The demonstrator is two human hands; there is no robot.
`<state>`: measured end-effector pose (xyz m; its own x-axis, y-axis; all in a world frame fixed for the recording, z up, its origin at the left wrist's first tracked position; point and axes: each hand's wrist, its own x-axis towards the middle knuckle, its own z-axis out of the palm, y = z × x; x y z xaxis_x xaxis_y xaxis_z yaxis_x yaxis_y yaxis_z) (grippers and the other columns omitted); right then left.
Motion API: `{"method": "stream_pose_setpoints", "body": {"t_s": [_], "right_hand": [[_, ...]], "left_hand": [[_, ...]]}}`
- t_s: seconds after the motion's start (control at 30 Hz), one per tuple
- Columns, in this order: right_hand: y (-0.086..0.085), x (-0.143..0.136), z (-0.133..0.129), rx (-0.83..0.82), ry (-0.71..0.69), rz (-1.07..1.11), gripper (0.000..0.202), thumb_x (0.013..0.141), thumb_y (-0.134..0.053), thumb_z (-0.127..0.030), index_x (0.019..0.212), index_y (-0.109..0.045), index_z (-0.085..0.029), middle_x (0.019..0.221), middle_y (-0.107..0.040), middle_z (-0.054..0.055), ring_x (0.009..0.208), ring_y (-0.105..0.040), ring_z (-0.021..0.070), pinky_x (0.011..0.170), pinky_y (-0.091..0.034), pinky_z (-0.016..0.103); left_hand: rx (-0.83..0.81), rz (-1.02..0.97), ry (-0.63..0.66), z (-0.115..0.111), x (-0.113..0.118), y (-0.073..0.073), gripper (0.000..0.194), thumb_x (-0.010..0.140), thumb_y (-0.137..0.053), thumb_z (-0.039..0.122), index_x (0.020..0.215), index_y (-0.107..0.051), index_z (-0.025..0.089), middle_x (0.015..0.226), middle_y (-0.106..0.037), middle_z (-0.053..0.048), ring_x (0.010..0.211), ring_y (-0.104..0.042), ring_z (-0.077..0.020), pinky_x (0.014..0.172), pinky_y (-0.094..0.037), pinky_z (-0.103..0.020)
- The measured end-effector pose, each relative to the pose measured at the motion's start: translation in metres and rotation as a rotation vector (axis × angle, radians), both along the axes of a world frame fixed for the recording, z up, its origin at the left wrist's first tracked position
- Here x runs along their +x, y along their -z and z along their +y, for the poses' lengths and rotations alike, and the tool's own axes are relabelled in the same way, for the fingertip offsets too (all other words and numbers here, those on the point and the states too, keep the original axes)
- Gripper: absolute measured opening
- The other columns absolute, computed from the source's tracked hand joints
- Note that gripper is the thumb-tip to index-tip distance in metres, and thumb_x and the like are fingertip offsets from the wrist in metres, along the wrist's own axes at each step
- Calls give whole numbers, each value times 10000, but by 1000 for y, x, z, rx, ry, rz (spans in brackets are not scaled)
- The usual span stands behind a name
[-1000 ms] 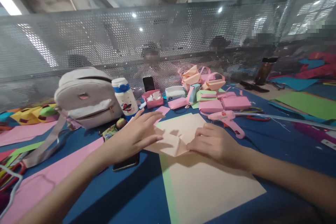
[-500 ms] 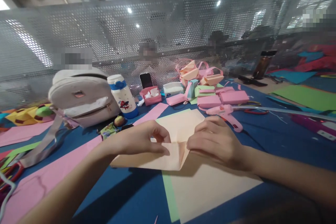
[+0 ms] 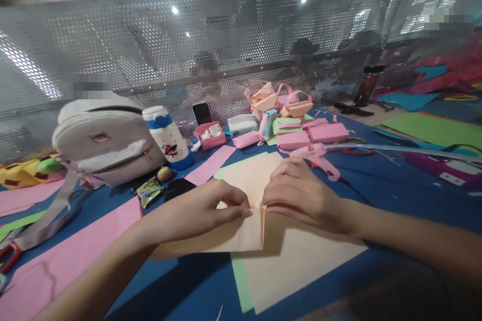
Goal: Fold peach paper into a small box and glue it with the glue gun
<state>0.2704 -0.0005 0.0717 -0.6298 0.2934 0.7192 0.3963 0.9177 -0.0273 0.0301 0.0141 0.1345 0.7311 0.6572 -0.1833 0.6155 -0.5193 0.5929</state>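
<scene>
A folded peach paper piece (image 3: 226, 235) is held upright at the middle of the view. My left hand (image 3: 211, 208) pinches its upper edge between thumb and fingers. At its right end, my right hand (image 3: 301, 193) is closed on the creased corner, its fingertips close to those of my left hand. Beneath lies a flat peach sheet (image 3: 312, 261) over a green sheet (image 3: 241, 281), both on the blue table (image 3: 181, 286). Just beyond my right hand rests a pink glue gun (image 3: 316, 158).
Behind stand a white backpack (image 3: 109, 140), a bottle (image 3: 169, 140), a phone (image 3: 202, 113) and a pink tissue box (image 3: 210, 136). Folded paper boxes (image 3: 297, 133) sit back centre. Pink paper (image 3: 86, 251) lies left, red-handled scissors (image 3: 10, 257) at the left edge, a purple device (image 3: 437, 168) right.
The right end of the folded peach piece has closed up, its side flap now pressed nearly flat. My hands have come closer together. The whole view has shifted slightly, with background objects further left.
</scene>
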Motion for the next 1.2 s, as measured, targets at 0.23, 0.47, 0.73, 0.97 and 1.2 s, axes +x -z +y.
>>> {"method": "stream_pose_setpoints", "body": {"t_s": [0.23, 0.47, 0.73, 0.97, 1.2], "right_hand": [[0, 0, -1, 0, 0, 13, 253, 1056, -426, -268, 961, -641, -174, 880, -725, 44, 897, -566, 178, 879, -362, 367], [0, 0, -2, 6, -8, 13, 231, 1053, -443, -252, 957, -638, -173, 869, -728, 39, 889, -569, 174, 878, -362, 364], [-2, -1, -4, 16, -14, 6, 238, 1051, -451, -243, 929, -641, -168, 869, -725, 35, 886, -567, 172, 882, -350, 355], [-2, 0, -4, -21, 8, -2, 237, 1049, -422, -230, 926, -618, -178, 888, -699, 42, 884, -547, 182, 878, -327, 370], [1, -3, -9, -129, -6, 26, 195, 1018, -462, -243, 908, -615, -191, 874, -628, 40, 893, -507, 202, 883, -308, 375]], "left_hand": [[-34, 1, -5, 0, 7, 1, 293, 947, -509, 349, 835, -714, 173, 799, -705, 28, 759, -607, -132, 696, -439, -195], [-58, 10, -18, -3, 13, 3, 277, 943, -502, 324, 834, -702, 166, 791, -695, 34, 768, -605, -127, 722, -442, -196], [-64, -4, -21, -8, 16, 4, 227, 936, -520, 298, 881, -710, 187, 854, -726, 35, 826, -639, -134, 762, -444, -196], [44, 50, -14, -7, 10, -4, 245, 951, -505, 297, 822, -681, 187, 798, -695, 44, 761, -599, -116, 700, -409, -191], [32, 60, -23, -8, 11, -3, 247, 925, -516, 300, 828, -713, 187, 742, -688, 39, 717, -584, -117, 648, -399, -187]]}}
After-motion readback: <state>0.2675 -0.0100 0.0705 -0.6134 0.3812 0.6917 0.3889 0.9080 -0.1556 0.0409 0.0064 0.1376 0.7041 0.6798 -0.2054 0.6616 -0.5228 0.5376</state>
